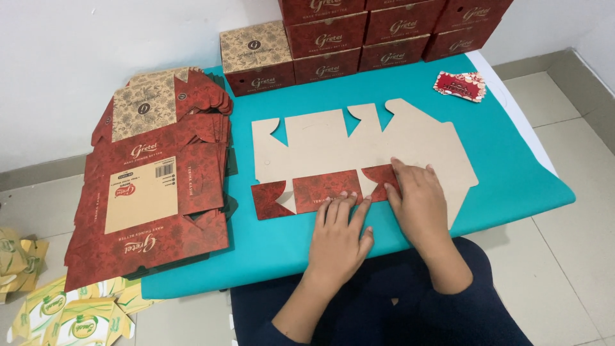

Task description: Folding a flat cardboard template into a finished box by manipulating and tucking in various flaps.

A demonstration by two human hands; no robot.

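A flat die-cut cardboard box blank (pixel 359 144) lies plain brown side up on the teal table (pixel 512 173). Its near edge is folded over, showing a dark red printed strip (pixel 301 192). My left hand (pixel 339 234) lies flat with its fingertips pressing on that red strip. My right hand (pixel 419 205) presses palm down on the fold at the strip's right end and on the brown panel beside it. Neither hand holds anything.
A stack of flat red box blanks (pixel 154 186) lies at the table's left edge. Assembled red boxes (pixel 359 38) are stacked against the wall at the back. A small red card (pixel 460 85) lies at back right. Yellow-green blanks (pixel 57 307) lie on the floor.
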